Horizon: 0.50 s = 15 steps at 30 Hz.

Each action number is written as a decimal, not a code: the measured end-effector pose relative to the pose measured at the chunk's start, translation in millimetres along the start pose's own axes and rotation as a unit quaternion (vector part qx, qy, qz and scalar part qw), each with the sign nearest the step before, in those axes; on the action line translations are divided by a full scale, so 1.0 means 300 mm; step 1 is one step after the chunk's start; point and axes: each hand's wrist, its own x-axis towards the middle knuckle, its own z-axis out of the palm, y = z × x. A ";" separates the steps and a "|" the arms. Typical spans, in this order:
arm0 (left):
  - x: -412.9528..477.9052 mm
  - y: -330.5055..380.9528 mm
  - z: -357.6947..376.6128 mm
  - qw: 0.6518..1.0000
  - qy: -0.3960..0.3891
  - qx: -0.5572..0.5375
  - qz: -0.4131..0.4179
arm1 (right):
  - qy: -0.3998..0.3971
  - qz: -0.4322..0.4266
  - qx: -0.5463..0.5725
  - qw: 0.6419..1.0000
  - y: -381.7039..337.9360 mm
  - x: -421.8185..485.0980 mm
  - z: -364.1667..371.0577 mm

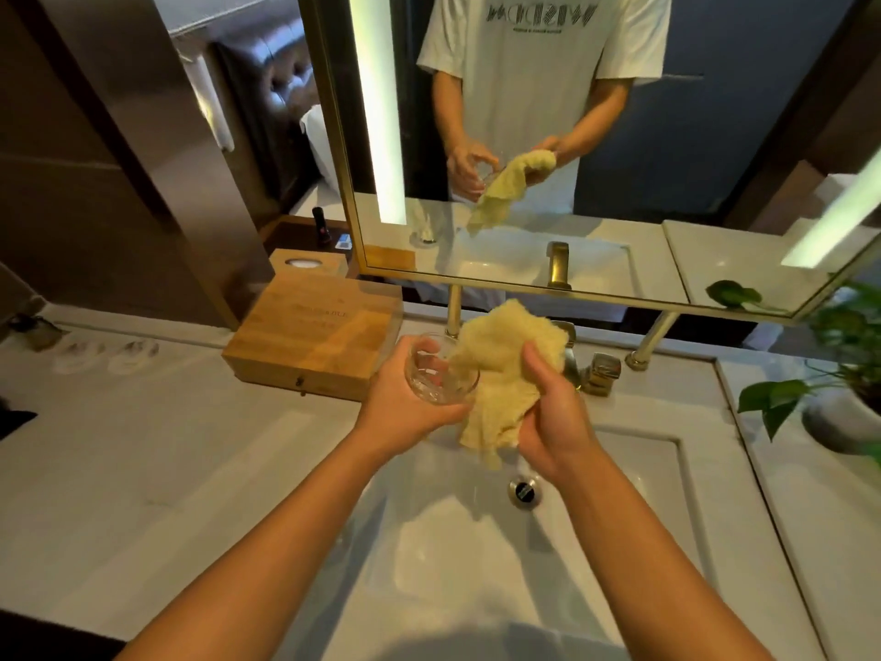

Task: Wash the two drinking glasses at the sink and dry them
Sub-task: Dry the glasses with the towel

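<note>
My left hand [405, 403] grips a clear drinking glass [436, 381], tilted with its mouth toward me, above the back of the white sink [634, 498]. My right hand [555, 422] is closed on a yellow cloth [500, 345]. One corner of the cloth pushes into the mouth of the glass and the rest hangs down toward the basin. In the mirror, a second clear glass [424, 231] shows as a reflection, standing on the counter left of the basin. I cannot make it out clearly on the counter itself.
A brass faucet [596, 372] stands behind the cloth. The drain plug [524, 491] sits in the basin. A wooden box [310, 336] and a tissue box [307, 263] are at the back left. A potted plant [820, 388] stands at the right.
</note>
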 end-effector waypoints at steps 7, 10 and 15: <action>0.008 0.051 0.065 0.995 -0.042 0.083 0.025 | -0.165 -0.186 -0.594 0.765 -0.058 -0.080 0.006; -0.004 0.062 0.067 0.993 -0.089 0.079 -0.002 | -0.260 -0.216 -0.701 0.628 -0.093 -0.097 -0.035; -0.038 0.116 0.069 0.958 -0.284 0.030 -0.014 | -0.357 -0.135 -0.790 0.480 -0.248 -0.125 -0.049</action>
